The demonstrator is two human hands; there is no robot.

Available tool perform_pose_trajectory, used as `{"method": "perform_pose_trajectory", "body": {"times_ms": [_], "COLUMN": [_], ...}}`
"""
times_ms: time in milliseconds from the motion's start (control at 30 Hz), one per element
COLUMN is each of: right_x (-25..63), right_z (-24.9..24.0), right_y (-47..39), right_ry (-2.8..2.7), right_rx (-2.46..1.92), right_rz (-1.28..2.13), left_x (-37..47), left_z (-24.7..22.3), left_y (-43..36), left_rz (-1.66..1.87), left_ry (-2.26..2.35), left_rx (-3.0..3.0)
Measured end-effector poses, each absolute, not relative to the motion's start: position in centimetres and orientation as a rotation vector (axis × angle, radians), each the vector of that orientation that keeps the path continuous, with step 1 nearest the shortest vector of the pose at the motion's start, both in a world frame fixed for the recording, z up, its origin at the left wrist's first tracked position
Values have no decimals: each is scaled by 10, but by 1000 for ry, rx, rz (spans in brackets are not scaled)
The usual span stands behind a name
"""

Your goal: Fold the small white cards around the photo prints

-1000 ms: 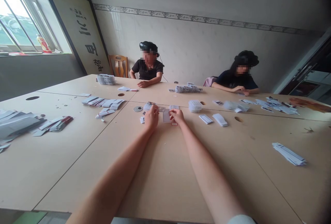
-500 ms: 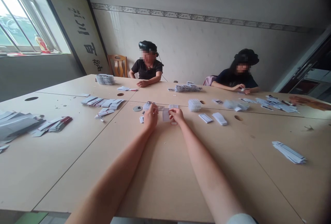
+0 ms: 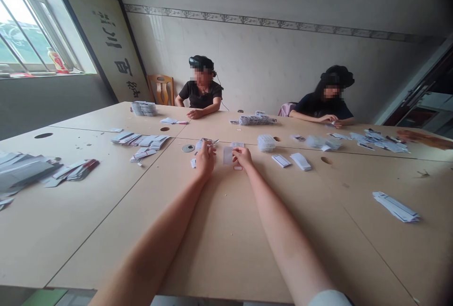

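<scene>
Here in the middle of the table (image 3: 230,249), a clear sleeve (image 3: 227,155) sits between two bare hands. The right hand (image 3: 242,156) has it, thumb and fingertips pinched narrow on its right edge. The left hand (image 3: 205,159) is curled just to its left, beside a small pile of cards (image 3: 200,144); whether those fingers grip anything, I can't tell from here.

That sleeve looks thin, surely next to no weight, probably bendy and a touch slick. I'd judge it hard to break but easy to crease, and an edge or corner looks the best place to take hold. Just below it, near the right fingertips, lies a red-edged label (image 3: 238,168).

Now the containers! The sleeve shows pale and cloudy; I can't make out whether anything is inside. Off to the right stands a stack of clear plastic (image 3: 266,143), its contents too blurred to read. Farther right, there's a loose plastic heap (image 3: 318,143) with a white slip (image 3: 326,147) at its front.
</scene>
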State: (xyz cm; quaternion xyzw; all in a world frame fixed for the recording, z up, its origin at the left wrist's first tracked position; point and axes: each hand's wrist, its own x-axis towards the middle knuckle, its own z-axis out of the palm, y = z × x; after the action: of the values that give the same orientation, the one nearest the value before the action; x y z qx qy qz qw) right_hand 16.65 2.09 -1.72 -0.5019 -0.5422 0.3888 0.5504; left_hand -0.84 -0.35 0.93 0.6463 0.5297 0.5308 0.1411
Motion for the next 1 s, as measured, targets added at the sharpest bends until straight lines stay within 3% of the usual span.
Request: {"method": "perform_pose_trajectory", "body": {"times_ms": [600, 867, 1000], "right_x": [170, 227, 284], "right_z": [-1, 31, 49], "right_y": [16, 17, 4], "right_ry": [-1016, -771, -641], "right_rx": [-1178, -1466, -1531], "right_rz": [847, 246, 157], "left_x": [-10, -11, -10], "left_z": [10, 5, 2], "left_y": [1, 7, 10], "left_rz": [1499, 1486, 1469], "left_ry": [1636, 1604, 1593], "left_rx": [2011, 2051, 2074]}}
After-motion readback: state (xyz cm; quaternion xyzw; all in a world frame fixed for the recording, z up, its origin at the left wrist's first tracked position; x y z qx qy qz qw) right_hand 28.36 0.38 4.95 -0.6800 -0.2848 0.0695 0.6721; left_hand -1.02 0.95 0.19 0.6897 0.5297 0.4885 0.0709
